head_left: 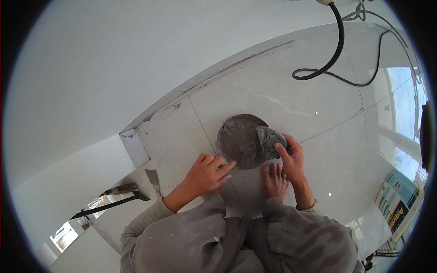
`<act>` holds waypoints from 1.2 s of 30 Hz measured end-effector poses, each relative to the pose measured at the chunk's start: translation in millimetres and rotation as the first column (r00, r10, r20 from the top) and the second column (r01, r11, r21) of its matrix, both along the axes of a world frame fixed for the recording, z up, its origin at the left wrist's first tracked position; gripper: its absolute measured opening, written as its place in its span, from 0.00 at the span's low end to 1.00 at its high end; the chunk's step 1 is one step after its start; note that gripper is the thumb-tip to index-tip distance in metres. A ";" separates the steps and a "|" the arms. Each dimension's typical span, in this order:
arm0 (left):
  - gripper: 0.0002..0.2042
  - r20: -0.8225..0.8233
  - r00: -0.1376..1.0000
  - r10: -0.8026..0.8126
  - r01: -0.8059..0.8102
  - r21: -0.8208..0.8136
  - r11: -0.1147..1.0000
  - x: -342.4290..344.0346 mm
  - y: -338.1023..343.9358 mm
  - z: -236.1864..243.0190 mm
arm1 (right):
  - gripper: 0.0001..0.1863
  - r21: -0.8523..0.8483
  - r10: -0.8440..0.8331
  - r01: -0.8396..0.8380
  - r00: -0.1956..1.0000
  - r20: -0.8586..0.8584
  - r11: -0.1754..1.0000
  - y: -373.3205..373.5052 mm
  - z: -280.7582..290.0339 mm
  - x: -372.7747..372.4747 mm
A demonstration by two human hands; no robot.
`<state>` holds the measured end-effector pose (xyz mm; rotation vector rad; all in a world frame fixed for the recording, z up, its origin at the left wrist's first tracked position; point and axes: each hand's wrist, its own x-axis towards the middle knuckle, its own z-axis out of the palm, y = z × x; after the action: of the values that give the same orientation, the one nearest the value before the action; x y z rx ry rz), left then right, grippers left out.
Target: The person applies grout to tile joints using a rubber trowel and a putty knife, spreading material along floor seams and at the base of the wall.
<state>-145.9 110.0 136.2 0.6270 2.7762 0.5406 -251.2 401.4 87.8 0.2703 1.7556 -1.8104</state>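
A round bowl of grey paste rests on the tiled floor. My right hand grips a grey, paste-smeared scraper over the bowl's right side. My left hand is at the bowl's lower-left edge, fingers apart and slightly bent, whitish residue on the fingertips. My bare right foot is just below the bowl. Left of my left arm lie a putty knife, a dirty brush and a long black-handled tool.
A white wall with a tile skirting curves along the top and left. A black cable and a thinner grey cable lie at the upper right. A printed white-and-blue container stands at the lower right.
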 end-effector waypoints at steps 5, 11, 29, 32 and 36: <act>0.26 -0.009 1.000 -0.026 0.025 -0.104 0.994 -2.8 50.1 -27.1 | 0.19 0.008 0.018 -0.018 0.998 -0.063 1.000 -9.5 3.8 -0.4; 0.21 -0.074 0.997 0.007 -0.013 -0.082 0.997 4.9 52.8 -42.5 | 0.18 0.026 -0.001 0.002 1.000 -0.030 1.000 -4.5 4.0 0.2; 0.41 -0.212 0.959 0.190 -0.269 -0.456 0.848 -191.8 -35.0 -61.8 | 0.19 0.056 0.032 -0.031 0.999 -0.006 0.998 -6.9 3.8 -2.8; 0.46 -0.132 0.969 0.208 -0.246 -0.532 0.810 -179.4 -59.7 -63.2 | 0.18 0.020 -0.001 0.001 1.000 -0.004 1.000 -7.6 7.3 -3.4; 0.47 -0.182 0.966 0.183 -0.257 -0.613 0.747 -139.5 -101.5 -70.4 | 0.18 0.028 -0.009 0.010 1.000 -0.014 1.000 0.1 9.2 -5.7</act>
<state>-285.5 8.5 65.8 0.1690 2.8825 -0.4228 -256.9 401.5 97.0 0.2784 1.7929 -1.8000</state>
